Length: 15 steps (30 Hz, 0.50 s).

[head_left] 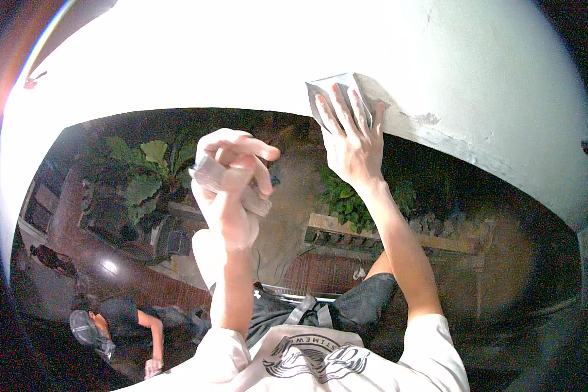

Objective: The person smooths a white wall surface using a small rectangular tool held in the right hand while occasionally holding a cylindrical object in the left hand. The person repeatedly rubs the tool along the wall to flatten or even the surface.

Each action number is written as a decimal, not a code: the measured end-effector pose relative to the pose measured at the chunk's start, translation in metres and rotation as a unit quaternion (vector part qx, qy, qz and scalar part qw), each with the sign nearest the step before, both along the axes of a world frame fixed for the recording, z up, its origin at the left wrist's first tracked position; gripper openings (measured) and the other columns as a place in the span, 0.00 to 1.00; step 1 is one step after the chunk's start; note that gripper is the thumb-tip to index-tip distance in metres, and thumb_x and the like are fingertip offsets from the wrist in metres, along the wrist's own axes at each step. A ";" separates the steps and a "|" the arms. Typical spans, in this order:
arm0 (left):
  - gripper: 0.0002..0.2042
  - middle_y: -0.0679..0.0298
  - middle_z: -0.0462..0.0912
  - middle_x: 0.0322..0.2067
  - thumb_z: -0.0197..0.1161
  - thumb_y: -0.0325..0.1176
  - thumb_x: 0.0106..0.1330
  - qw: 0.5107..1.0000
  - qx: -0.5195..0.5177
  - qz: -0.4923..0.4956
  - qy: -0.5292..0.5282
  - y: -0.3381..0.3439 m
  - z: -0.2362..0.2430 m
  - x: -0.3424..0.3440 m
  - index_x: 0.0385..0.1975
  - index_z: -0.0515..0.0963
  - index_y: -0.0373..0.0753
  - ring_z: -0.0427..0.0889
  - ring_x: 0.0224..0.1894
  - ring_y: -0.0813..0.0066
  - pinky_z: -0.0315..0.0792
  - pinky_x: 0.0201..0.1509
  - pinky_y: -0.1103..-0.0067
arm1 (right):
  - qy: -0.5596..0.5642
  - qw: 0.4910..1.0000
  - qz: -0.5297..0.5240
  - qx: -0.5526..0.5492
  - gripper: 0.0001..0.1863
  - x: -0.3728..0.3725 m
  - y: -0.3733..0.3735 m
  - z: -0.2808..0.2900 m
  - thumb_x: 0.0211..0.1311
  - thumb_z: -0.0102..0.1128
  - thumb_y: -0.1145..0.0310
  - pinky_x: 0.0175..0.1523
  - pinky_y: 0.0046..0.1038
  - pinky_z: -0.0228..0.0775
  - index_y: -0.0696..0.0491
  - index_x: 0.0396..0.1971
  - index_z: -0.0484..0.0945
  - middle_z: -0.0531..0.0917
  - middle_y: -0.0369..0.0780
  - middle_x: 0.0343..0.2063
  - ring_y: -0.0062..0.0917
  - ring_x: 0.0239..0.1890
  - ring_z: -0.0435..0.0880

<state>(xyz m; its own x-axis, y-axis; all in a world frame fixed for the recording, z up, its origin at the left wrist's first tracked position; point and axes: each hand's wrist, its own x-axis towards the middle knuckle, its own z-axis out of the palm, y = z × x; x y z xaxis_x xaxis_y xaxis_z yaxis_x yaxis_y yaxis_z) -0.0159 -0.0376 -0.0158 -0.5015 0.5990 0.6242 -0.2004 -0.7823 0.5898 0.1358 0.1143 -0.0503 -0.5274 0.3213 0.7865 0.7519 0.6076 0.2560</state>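
The left hand (232, 179) grips a grey block (228, 183) in a clenched fist (a sanding block, seemingly). Beyond it, the right hand (349, 134) presses a sheet (336, 95) flat against the wall (477, 78) at its lower edge; smoothing appears underway, and further strokes need steady pressure.

A single head-worn fisheye view looks steeply down from high up, close to a white wall (307, 59) that fills the upper frame and bends toward the rim. Both forearms rise from the lower edge, near the lens. The brick ground (144, 281) lies far below at centre and lower left, where another person (121, 320) appears small.
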 end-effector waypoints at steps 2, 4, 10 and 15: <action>0.10 0.54 0.81 0.29 0.59 0.27 0.59 0.999 -0.032 -0.023 0.013 -0.005 -0.005 0.003 0.40 0.72 0.38 0.69 0.14 0.80 0.60 0.15 0.86 | -0.004 1.000 -0.014 0.013 0.35 -0.002 0.001 -0.002 0.59 0.58 0.59 0.70 0.62 0.36 0.36 0.68 0.60 0.55 0.35 0.71 0.34 0.73 0.51; 0.10 0.55 0.82 0.28 0.60 0.28 0.59 0.994 -0.089 -0.062 0.024 -0.013 -0.012 0.008 0.40 0.72 0.37 0.71 0.16 0.81 0.62 0.17 0.86 | -0.006 0.999 -0.031 0.021 0.35 -0.007 0.001 -0.005 0.59 0.57 0.58 0.70 0.62 0.35 0.36 0.68 0.59 0.54 0.36 0.72 0.34 0.73 0.51; 0.12 0.57 0.85 0.31 0.59 0.23 0.53 0.946 -0.091 -0.280 0.133 -0.020 -0.031 0.029 0.39 0.75 0.33 0.77 0.23 0.78 0.71 0.28 0.82 | 0.012 1.000 -0.013 0.019 0.36 -0.043 -0.005 0.008 0.57 0.56 0.63 0.72 0.57 0.37 0.35 0.68 0.60 0.56 0.29 0.71 0.26 0.71 0.55; 0.08 0.61 0.83 0.26 0.56 0.24 0.58 0.935 -0.062 -0.244 0.249 -0.011 -0.038 0.046 0.37 0.77 0.35 0.79 0.23 0.78 0.72 0.28 0.81 | -0.007 0.998 0.062 0.011 0.38 -0.071 -0.014 0.031 0.54 0.56 0.67 0.75 0.51 0.35 0.36 0.68 0.58 0.53 0.26 0.71 0.21 0.71 0.54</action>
